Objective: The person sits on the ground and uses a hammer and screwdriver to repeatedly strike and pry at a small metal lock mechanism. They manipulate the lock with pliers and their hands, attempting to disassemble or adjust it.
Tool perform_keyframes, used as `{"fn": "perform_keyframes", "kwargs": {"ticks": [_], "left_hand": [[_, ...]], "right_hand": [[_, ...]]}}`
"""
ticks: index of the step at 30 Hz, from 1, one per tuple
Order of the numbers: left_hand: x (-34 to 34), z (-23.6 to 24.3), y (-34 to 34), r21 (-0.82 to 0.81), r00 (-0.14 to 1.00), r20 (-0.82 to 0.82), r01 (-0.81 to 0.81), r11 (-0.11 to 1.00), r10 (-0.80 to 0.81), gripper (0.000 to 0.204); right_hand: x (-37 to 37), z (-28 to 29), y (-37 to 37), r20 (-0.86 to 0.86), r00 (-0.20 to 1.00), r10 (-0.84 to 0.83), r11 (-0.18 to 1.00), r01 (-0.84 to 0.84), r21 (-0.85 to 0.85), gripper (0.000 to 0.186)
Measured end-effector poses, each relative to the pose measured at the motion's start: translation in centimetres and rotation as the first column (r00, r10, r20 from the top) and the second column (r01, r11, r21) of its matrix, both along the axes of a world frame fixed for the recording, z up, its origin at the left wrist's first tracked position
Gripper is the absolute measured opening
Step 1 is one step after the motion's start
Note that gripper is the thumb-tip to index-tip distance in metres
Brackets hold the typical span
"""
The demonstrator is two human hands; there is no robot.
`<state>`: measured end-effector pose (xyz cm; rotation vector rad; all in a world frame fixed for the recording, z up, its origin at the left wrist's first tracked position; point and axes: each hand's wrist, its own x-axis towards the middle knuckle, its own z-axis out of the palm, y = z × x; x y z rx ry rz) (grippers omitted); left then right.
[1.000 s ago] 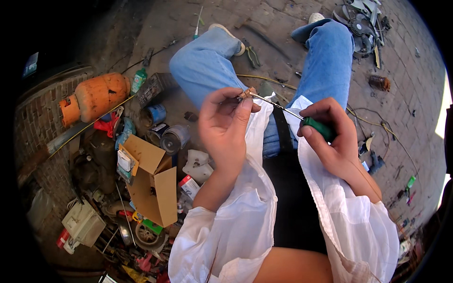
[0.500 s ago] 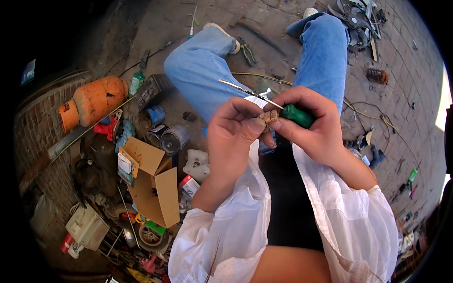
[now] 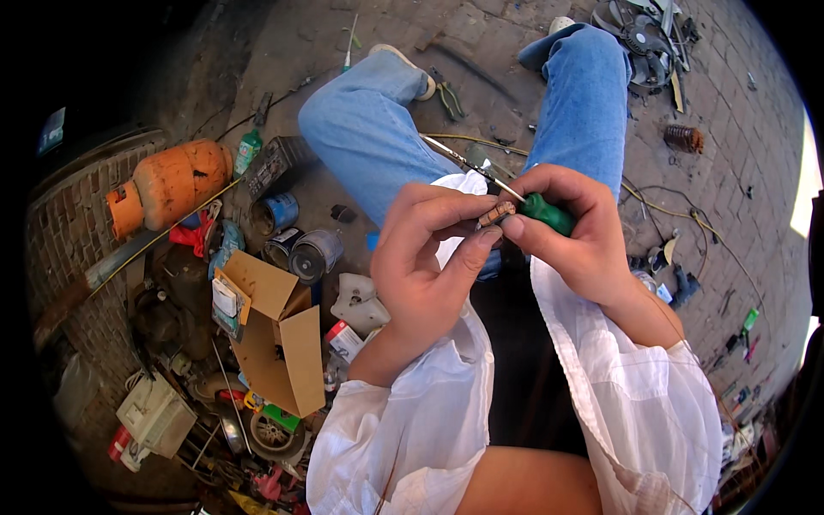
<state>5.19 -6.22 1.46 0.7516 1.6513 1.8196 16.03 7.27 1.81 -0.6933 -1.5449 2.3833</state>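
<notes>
Above my lap, both hands meet at a small copper-coloured commutator (image 3: 495, 214), a ribbed, segmented cylinder. My left hand (image 3: 427, 249) pinches one end of it between thumb and fingertips. My right hand (image 3: 573, 225) touches its other end with thumb and fingertip. In the palm of that same hand lies the green handle of a screwdriver (image 3: 549, 215). Its long thin metal shaft sticks out to the upper left, passing just beyond the commutator. Fingers hide part of both the handle and the small part.
Left of me stand an opened cardboard box (image 3: 302, 356), paint cans (image 3: 315, 256) and an orange gas cylinder (image 3: 176, 184). Pliers (image 3: 450, 100) lie near my left foot. A fan (image 3: 639, 39) and a rusty coil (image 3: 684, 138) are at the far right on brick paving.
The screwdriver's shaft has shifted to the right and its tip points higher. The commutator has turned and moved slightly right, and my left fingers have changed their grip on it.
</notes>
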Motion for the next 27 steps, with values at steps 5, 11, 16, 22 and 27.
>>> {"fn": "perform_keyframes", "kwargs": {"ticks": [5,11,16,22,27], "left_hand": [[0.0,-0.1,-0.1,-0.041,0.915,-0.397,-0.093,0.995,0.069,0.030],[-0.1,0.1,0.1,-0.021,0.768,-0.635,-0.127,0.992,0.084,0.033],[-0.2,0.3,0.0,-0.039,0.689,-0.722,-0.123,0.992,0.058,0.037],[-0.4,-0.7,0.1,0.002,0.696,-0.717,-0.054,0.999,0.039,0.037],[0.0,-0.9,0.1,-0.006,0.652,-0.758,-0.048,0.999,0.027,0.035]], "right_hand": [[0.2,-0.2,-0.2,0.038,0.999,0.007,0.999,-0.008,0.044,0.021],[0.0,-0.5,-0.4,-0.038,0.999,-0.028,0.994,0.031,0.100,0.023],[0.0,-0.3,-0.3,-0.016,1.000,-0.011,0.999,0.011,0.037,0.022],[0.0,0.2,-0.1,0.095,0.995,-0.008,0.999,0.012,-0.044,0.019],[-0.2,0.1,0.0,0.126,0.992,0.016,0.998,-0.008,-0.060,0.024]]}}
